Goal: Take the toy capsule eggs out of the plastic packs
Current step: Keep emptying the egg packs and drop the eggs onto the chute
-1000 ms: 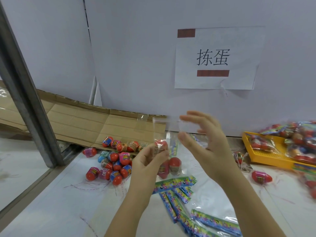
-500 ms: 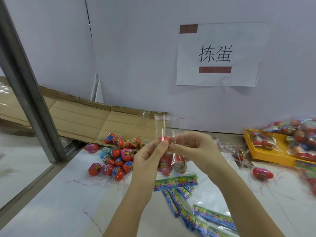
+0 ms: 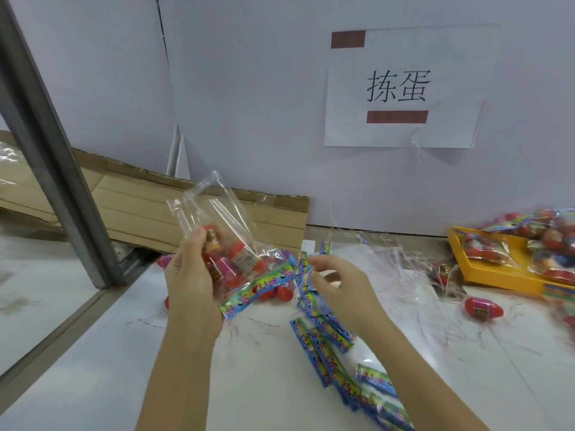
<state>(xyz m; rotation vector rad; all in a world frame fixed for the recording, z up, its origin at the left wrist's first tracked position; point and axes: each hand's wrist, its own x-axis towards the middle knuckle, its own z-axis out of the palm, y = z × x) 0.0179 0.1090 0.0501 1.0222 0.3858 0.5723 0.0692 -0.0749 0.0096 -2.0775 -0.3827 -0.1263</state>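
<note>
Left hand (image 3: 189,275) grips a pack (image 3: 217,219), eggs (image 3: 231,269) inside; right hand (image 3: 339,284) empty, relaxed; packs (image 3: 485,250) in the tray (image 3: 504,270) apparently unopened.

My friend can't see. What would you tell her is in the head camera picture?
A left hand grips a clear plastic pack of toy eggs above a white table. The right hand hovers beside it, holding nothing. More packs fill a yellow tray at right.

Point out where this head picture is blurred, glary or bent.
Head view: the yellow tray and full packs at the right edge are smeared; highlights streak the clear pack in the left hand; the wide lens leans the metal post.
</note>
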